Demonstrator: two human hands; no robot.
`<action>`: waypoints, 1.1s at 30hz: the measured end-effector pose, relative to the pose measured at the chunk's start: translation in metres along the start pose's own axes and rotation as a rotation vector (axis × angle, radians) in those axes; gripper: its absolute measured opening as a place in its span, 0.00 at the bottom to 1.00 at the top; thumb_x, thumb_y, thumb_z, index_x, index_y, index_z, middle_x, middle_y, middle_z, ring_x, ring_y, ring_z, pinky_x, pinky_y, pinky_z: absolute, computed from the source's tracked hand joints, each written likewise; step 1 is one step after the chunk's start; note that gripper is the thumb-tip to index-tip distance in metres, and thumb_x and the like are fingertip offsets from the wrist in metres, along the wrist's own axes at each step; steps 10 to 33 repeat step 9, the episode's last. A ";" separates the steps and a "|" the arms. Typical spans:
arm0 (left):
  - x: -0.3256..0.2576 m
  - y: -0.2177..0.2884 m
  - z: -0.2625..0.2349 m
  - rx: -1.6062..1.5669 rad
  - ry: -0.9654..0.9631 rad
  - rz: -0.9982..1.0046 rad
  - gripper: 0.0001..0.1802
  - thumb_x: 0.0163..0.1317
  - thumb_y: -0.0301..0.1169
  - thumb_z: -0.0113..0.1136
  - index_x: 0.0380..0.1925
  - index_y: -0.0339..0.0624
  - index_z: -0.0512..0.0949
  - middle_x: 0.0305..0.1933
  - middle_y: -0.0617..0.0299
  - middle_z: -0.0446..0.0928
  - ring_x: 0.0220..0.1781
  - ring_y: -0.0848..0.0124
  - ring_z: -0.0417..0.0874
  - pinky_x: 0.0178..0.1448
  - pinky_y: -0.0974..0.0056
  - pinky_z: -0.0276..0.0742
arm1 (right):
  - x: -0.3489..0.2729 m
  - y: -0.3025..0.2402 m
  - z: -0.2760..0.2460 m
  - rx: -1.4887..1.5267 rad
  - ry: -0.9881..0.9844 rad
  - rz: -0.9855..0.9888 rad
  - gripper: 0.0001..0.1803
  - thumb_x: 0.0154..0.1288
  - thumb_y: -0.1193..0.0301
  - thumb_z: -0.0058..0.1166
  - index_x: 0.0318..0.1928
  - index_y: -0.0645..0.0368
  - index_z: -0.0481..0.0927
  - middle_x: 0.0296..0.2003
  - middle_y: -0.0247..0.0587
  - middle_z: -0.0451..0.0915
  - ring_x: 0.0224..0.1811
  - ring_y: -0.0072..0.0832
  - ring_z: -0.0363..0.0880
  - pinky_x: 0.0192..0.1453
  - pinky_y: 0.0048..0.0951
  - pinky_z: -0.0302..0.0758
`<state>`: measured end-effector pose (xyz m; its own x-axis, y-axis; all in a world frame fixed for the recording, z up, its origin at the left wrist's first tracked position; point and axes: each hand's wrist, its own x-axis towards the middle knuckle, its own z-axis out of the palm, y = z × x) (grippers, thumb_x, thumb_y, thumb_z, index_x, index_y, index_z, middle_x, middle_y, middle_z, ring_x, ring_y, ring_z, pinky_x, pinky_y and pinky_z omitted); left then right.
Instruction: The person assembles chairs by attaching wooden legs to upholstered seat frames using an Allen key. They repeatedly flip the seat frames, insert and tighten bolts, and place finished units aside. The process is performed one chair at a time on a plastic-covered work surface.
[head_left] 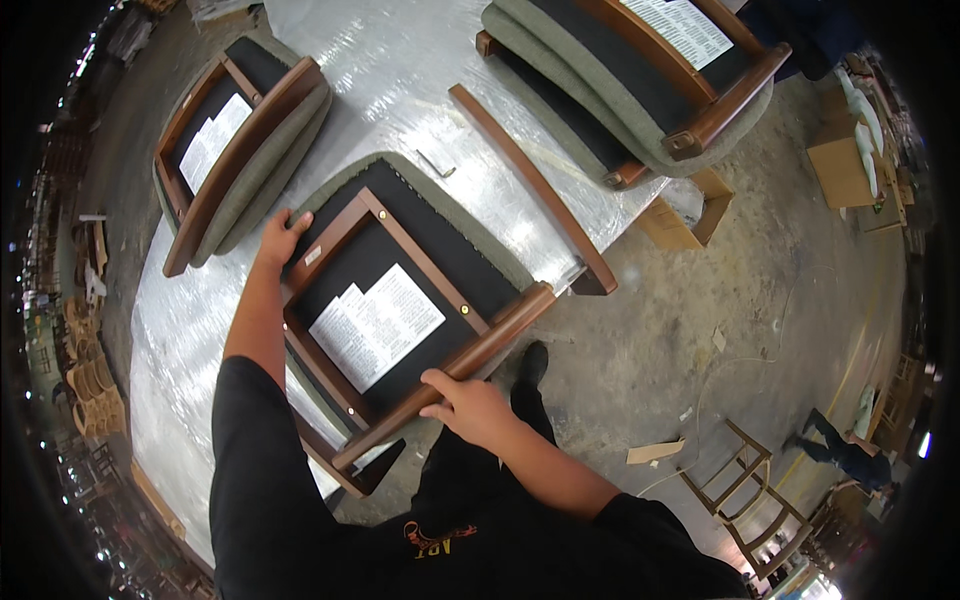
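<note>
An upturned chair seat (470, 215) lies in front of me, with a black underside, grey-green fabric edge and brown wooden frame. White printed labels (378, 325) are stuck to its underside. My left hand (287, 236) grips the seat's left edge, thumb on top and fingers partly hidden beneath. On the near side, my right hand (472, 408) is closed around the thick wooden front rail (450, 372). A long brown wooden piece (530, 185) lies to the right of the seat, and another wooden piece (325, 455) shows below its near left corner.
The seats lie on a table wrapped in shiny plastic film (180, 340). More upturned seats are stacked at the left (240, 150) and far right (620, 90). Cardboard boxes (690, 215) stand beyond the right edge. A chair frame (750, 495) and another person (845, 450) are at lower right.
</note>
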<state>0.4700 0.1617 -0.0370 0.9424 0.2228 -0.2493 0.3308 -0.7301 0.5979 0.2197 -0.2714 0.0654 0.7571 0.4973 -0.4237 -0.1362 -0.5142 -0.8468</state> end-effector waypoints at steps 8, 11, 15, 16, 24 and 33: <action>-0.002 -0.005 -0.001 0.079 -0.055 -0.061 0.46 0.66 0.57 0.72 0.68 0.26 0.75 0.68 0.34 0.78 0.75 0.48 0.76 0.79 0.53 0.67 | 0.000 -0.016 -0.022 -0.018 -0.123 0.079 0.26 0.67 0.57 0.70 0.61 0.47 0.75 0.41 0.52 0.88 0.49 0.53 0.88 0.53 0.51 0.81; 0.006 -0.013 0.000 0.097 -0.059 -0.044 0.49 0.66 0.57 0.72 0.71 0.24 0.72 0.73 0.31 0.74 0.80 0.45 0.71 0.83 0.51 0.62 | 0.005 -0.022 -0.022 -0.029 -0.089 0.066 0.26 0.67 0.57 0.70 0.61 0.47 0.75 0.41 0.52 0.88 0.49 0.53 0.88 0.53 0.51 0.81; 0.006 -0.013 0.000 0.097 -0.059 -0.044 0.49 0.66 0.57 0.72 0.71 0.24 0.72 0.73 0.31 0.74 0.80 0.45 0.71 0.83 0.51 0.62 | 0.005 -0.022 -0.022 -0.029 -0.089 0.066 0.26 0.67 0.57 0.70 0.61 0.47 0.75 0.41 0.52 0.88 0.49 0.53 0.88 0.53 0.51 0.81; 0.006 -0.013 0.000 0.097 -0.059 -0.044 0.49 0.66 0.57 0.72 0.71 0.24 0.72 0.73 0.31 0.74 0.80 0.45 0.71 0.83 0.51 0.62 | 0.005 -0.022 -0.022 -0.029 -0.089 0.066 0.26 0.67 0.57 0.70 0.61 0.47 0.75 0.41 0.52 0.88 0.49 0.53 0.88 0.53 0.51 0.81; 0.006 -0.013 0.000 0.097 -0.059 -0.044 0.49 0.66 0.57 0.72 0.71 0.24 0.72 0.73 0.31 0.74 0.80 0.45 0.71 0.83 0.51 0.62 | 0.005 -0.022 -0.022 -0.029 -0.089 0.066 0.26 0.67 0.57 0.70 0.61 0.47 0.75 0.41 0.52 0.88 0.49 0.53 0.88 0.53 0.51 0.81; 0.006 -0.013 0.000 0.097 -0.059 -0.044 0.49 0.66 0.57 0.72 0.71 0.24 0.72 0.73 0.31 0.74 0.80 0.45 0.71 0.83 0.51 0.62 | 0.005 -0.022 -0.022 -0.029 -0.089 0.066 0.26 0.67 0.57 0.70 0.61 0.47 0.75 0.41 0.52 0.88 0.49 0.53 0.88 0.53 0.51 0.81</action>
